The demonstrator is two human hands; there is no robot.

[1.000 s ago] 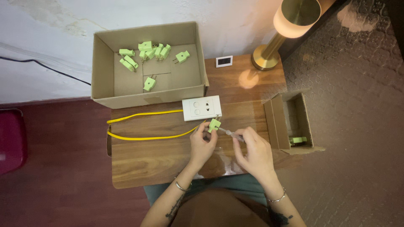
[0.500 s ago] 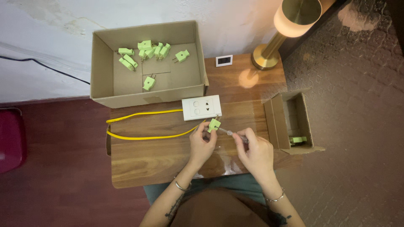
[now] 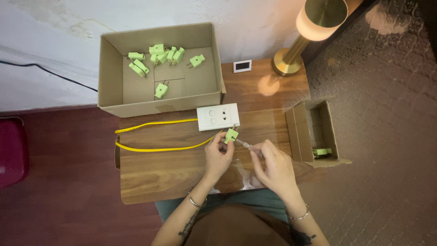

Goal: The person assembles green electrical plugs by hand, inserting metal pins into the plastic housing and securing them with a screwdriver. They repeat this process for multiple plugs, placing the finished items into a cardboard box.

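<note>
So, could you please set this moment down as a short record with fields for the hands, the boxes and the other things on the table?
left hand: holds a green plug on a yellow cable
right hand: holds a screwdriver, tip at the plug
large box: open, loose green plugs inside
small box: open on its side, one green plug inside
socket plate: white, beside the held plug
lamp: brass, lit, at the far right corner of the table
</note>
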